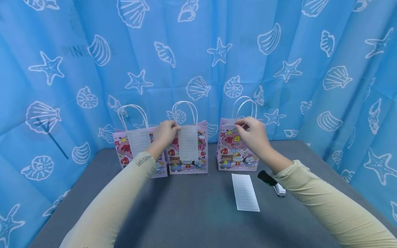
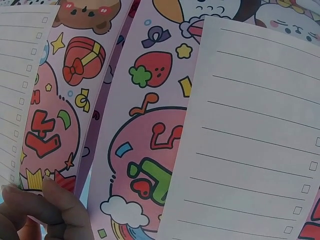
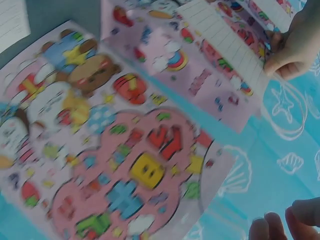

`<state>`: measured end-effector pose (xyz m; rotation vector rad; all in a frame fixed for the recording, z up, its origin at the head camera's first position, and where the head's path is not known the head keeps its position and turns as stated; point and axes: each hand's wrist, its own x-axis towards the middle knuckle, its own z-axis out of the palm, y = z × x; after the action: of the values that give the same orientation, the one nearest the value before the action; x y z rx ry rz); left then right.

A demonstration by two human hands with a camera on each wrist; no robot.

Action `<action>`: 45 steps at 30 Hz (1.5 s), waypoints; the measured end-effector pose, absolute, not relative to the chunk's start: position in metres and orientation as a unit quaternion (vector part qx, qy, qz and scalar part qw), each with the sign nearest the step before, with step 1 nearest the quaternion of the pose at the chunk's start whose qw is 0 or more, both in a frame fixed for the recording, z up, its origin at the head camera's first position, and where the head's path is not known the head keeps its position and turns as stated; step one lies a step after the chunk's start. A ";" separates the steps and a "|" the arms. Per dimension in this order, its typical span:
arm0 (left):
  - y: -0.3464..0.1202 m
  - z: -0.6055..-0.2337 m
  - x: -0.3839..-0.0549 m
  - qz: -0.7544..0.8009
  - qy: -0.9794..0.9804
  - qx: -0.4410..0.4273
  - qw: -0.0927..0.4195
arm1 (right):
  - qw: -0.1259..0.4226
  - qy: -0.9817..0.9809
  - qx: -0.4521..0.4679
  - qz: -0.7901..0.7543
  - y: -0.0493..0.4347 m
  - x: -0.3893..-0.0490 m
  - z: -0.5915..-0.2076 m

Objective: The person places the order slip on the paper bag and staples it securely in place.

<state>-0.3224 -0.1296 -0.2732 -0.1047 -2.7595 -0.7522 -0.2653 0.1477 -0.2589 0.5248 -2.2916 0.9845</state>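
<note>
My left hand (image 1: 165, 132) pinches the top edge of the middle pink cartoon-print paper bag (image 1: 203, 144), at the upper corner of the lined checklist sheet (image 1: 187, 143) hanging on its front. In the left wrist view its curled fingers (image 2: 60, 215) lie along that sheet's end. My right hand (image 1: 252, 132) is raised at the rim of the right-hand paper bag (image 1: 226, 148), below its white rope handles (image 1: 252, 103). Thumb and fingers are loosely bent, with nothing visible between them in the right wrist view. The right bag's front has no sheet on it.
A left-hand paper bag (image 1: 159, 162) bears another lined sheet (image 1: 138, 139). One loose lined sheet (image 1: 245, 192) lies on the grey table (image 1: 192, 210). Beside my right sleeve sits a small white object (image 1: 280, 190), partly hidden. A blue shell-print curtain (image 1: 201, 51) hangs behind.
</note>
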 end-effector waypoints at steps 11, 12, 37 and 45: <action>-0.131 -0.273 -0.322 -0.269 -0.953 -0.030 0.135 | 0.291 -0.879 0.147 0.347 0.190 -0.251 -0.265; -0.131 -0.273 -0.322 -0.270 -0.953 -0.030 0.135 | 0.290 -0.881 0.142 0.346 0.193 -0.250 -0.266; -0.129 -0.272 -0.320 -0.271 -0.952 -0.028 0.142 | 0.215 -0.924 0.055 0.311 0.250 -0.236 -0.312; -0.130 -0.274 -0.322 -0.267 -0.953 -0.029 0.144 | 0.135 -0.935 0.030 0.328 0.264 -0.231 -0.335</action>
<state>-0.3220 -0.1296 -0.2742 -0.0850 -2.7467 -0.7687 -0.2312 0.2641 -0.3349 0.0867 -2.7074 0.9489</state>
